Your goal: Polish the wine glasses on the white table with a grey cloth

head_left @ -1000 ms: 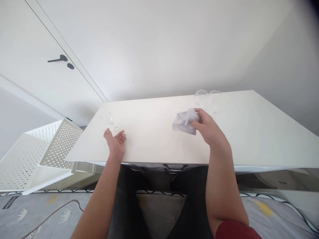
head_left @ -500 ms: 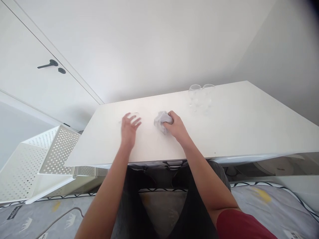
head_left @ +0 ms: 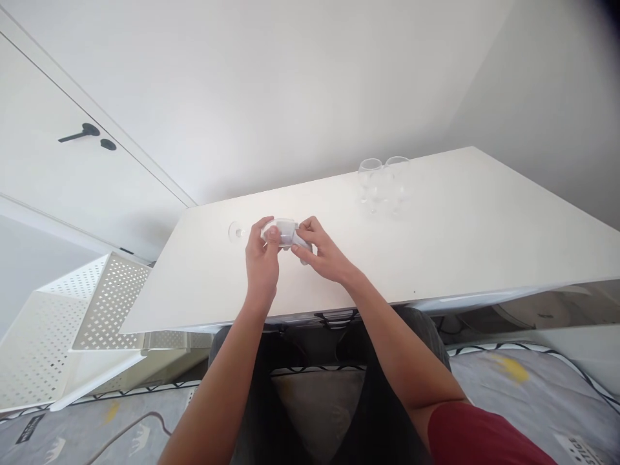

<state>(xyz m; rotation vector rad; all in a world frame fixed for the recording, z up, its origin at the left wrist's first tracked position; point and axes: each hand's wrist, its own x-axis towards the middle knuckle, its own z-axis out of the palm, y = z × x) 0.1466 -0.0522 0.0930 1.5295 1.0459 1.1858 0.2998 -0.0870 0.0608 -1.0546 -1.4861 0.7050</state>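
- At the far left, a white perforated panel stood beside the end of the worktop, well apart from the hands.
- The wine glass lay sideways in the person's grasp over the left half of the worktop, foot to the left, mouth to the right. Its thin stem could snap if the bowl were twisted while the foot caught on something; whether the foot touched the worktop could not be told.
- The left hand had its fingers wrapped round the bowl, thumb on the near side. Too light a hold could let the smooth glass slip; too hard a squeeze could crack it. Half a second earlier this hand was blurred and loosely spread.
- The cloth met the mouth of the glass; earlier it was bunched well clear of it.
- The right hand pinched the cloth between its fingers, now just beside the left. Pushing hard inside could chip the rim.
- Two more wine glasses stood upright near the back edge, close together; a knock could clink them.
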